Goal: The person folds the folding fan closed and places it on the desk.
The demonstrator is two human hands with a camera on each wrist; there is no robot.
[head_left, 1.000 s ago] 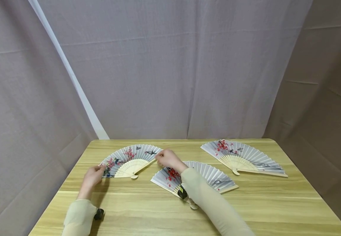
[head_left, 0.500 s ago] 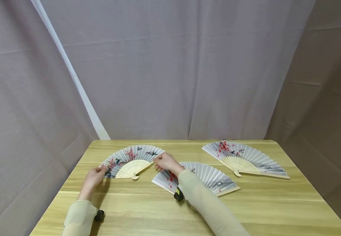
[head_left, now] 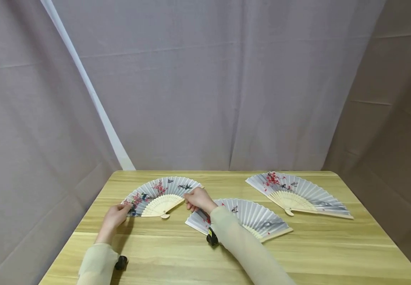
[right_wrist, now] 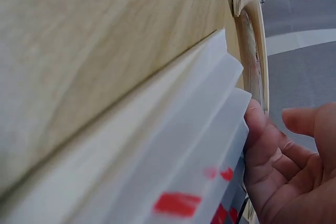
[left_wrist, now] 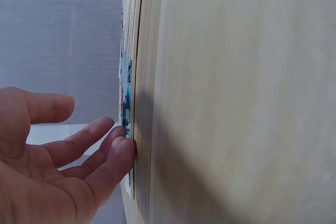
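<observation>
Here each hand (head_left: 117, 214) (head_left: 195, 199) touches the left fan's (head_left: 160, 192) end edges.

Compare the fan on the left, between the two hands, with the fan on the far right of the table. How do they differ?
The left fan is touched at both ends by the left hand and right hand; the right fan lies untouched. The left fan's red blossoms spread across its leaf; the right fan's cluster at its left end. Both lie open on the table, with pale wooden ribs.

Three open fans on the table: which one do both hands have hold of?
The far-left fan. The left hand touches its left tip, the right hand its right edge; the middle fan and right fan lie untouched.
</observation>
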